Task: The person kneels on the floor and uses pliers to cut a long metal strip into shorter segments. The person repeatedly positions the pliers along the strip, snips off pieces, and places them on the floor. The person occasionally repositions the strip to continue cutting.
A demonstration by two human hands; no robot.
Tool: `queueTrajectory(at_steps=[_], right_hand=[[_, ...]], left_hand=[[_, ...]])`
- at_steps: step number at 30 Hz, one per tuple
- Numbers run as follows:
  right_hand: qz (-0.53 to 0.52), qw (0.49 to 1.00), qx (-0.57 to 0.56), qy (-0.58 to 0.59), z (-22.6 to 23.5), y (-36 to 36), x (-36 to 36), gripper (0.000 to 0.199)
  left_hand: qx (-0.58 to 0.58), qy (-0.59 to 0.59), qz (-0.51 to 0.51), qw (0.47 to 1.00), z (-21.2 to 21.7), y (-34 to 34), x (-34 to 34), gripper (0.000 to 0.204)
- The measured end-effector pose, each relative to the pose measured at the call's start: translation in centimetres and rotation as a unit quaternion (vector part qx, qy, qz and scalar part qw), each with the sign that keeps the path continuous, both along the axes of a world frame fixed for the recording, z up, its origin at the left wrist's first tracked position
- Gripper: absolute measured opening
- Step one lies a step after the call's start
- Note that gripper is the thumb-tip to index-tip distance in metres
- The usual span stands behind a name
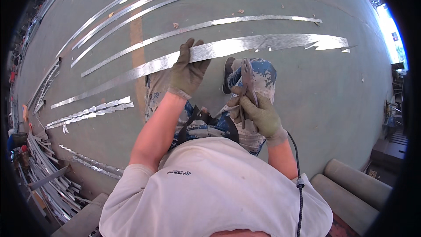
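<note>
My left hand [187, 71], in an olive work glove, grips a long shiny sheet-metal strip [245, 43] by its near edge. Its fingers reach across the strip near the middle. Jagged cuts and small loose tabs mark the strip's right end, while its narrow left part runs down toward the floor. In my right hand [262, 117], also gloved, is a pair of tin snips [248, 77], blades pointing away from me. The snips are over my right knee, below the strip and apart from it. Whether their blades are parted I cannot tell.
Several narrow metal strips [201, 27] lie across the grey floor [324, 92] beyond my hands. Notched strips [92, 113] are at the left, above a heap of metal offcuts [55, 184]. Large grey cylinders [357, 184] lie at the lower right. A black cable [297, 158] hangs by my right arm.
</note>
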State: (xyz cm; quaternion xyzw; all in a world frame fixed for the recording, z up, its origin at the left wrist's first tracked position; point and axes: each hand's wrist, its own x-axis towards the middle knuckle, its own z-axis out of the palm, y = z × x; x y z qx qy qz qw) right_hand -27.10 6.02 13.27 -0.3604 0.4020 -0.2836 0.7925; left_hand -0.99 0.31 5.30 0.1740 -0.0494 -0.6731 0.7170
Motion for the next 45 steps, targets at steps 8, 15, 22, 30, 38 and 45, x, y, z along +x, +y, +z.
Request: queueTrajectory(at_steps=[8,15,22,30,38,45], right_hand=[[0.008,0.969,-0.086,0.230,-0.9,0.1,1.0,0.039],[0.004,0.921,-0.127,0.369,-1.9,0.3,2.1,0.039],[0.008,0.887,-0.158,0.433,-2.7,-0.2,2.7,0.045],[-0.005,0.888,-0.109,0.447,-2.6,-0.6,3.4,0.047],[-0.051,0.921,-0.053,0.382,-1.6,-0.6,4.1,0.040],[-0.054,0.930,-0.027,0.364,-1.5,-0.8,4.1,0.038]], left_hand=[[0.004,-0.001,-0.049,0.999,0.3,-1.0,-4.0,0.041],[0.007,0.012,-0.072,0.997,-1.5,-1.8,-4.0,0.053],[0.003,0.017,-0.091,0.996,-2.2,-1.7,-4.1,0.051],[0.011,0.033,-0.095,0.995,-1.6,-1.8,-3.9,0.046],[0.023,0.027,-0.104,0.994,-1.9,-1.9,-3.9,0.049],[0.034,0.014,-0.097,0.995,-2.1,-2.0,-3.7,0.042]])
